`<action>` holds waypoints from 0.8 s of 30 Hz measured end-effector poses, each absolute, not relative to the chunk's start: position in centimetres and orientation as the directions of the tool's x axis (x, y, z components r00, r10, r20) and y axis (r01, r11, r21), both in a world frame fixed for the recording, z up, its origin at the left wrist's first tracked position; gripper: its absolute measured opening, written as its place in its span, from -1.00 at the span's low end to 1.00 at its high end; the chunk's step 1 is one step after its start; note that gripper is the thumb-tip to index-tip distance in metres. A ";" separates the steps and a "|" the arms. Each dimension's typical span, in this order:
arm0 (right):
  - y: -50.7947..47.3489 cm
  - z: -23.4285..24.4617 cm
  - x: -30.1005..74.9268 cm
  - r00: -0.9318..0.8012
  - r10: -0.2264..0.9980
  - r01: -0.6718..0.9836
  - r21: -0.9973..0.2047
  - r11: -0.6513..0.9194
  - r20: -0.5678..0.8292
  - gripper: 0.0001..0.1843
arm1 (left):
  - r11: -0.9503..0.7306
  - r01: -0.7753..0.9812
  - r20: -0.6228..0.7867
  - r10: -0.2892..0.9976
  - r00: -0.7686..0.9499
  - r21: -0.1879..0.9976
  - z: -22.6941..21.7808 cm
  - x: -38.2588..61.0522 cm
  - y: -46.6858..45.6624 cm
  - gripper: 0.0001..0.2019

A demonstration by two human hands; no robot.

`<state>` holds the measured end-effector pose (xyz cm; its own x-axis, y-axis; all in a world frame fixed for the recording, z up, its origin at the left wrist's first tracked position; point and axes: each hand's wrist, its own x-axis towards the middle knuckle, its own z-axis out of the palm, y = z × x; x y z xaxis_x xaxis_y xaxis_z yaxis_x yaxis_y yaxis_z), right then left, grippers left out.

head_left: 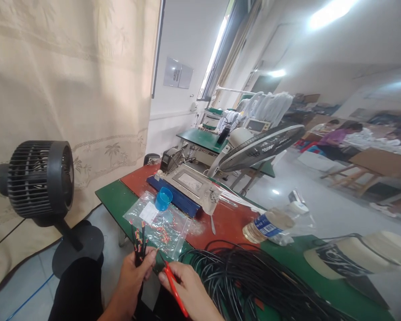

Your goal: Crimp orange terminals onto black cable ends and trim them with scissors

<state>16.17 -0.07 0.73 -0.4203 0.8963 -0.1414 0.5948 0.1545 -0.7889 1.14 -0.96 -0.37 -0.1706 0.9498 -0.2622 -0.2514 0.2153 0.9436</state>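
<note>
My left hand (132,272) is closed round a bunch of black cables (139,243), held upright with their ends pointing up. Short coloured wire ends, reddish and yellowish, stick out at the tips. My right hand (185,281) grips red-handled pliers (172,285), whose dark, narrow jaws point at my left fingertips. Whether the jaws touch a wire is too small to tell. Just beyond both hands lies a clear plastic bag (183,234) with small orange-red scraps (165,235) on or in it. To the right of my right hand is a large coil of black cable (247,276).
On the green and red table stand a blue cup (163,199), a metal device (187,183), a labelled plastic bottle (267,225) and a pale tub (341,258). A black fan (42,183) is at left; another fan (260,147) leans behind the table. People sit working far right.
</note>
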 end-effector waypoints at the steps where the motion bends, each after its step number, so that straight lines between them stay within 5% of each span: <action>1: 0.1 0.8 16.2 -0.420 0.897 0.593 -0.790 0.155 -0.139 -0.64 | 0.216 -0.248 -0.263 0.949 -0.175 0.945 -0.6 1.3 -0.7 -0.68; 16: 2.5 -0.7 16.7 -0.336 0.939 0.619 -0.770 0.157 -0.078 -0.54 | 0.286 -0.195 -0.318 0.935 -0.156 0.938 -1.7 1.9 2.3 -0.60; 19: 3.2 -1.4 16.6 -0.302 0.941 0.504 -0.863 0.023 -0.151 -0.51 | 0.278 -0.262 -0.317 0.941 -0.122 0.924 -2.5 1.8 2.5 -0.59; 24: 4.3 -1.3 15.9 -0.248 0.909 0.092 -0.942 -0.322 -0.335 -0.44 | 0.271 -0.418 -0.317 0.947 -0.045 0.867 -2.8 1.2 1.7 -0.66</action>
<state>15.95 4.30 -1.30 -0.2480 0.9091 -0.3347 0.0917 -0.3219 -0.9423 1.19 1.68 -2.78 -0.0450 0.9472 -0.3174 -0.4176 0.2708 0.8673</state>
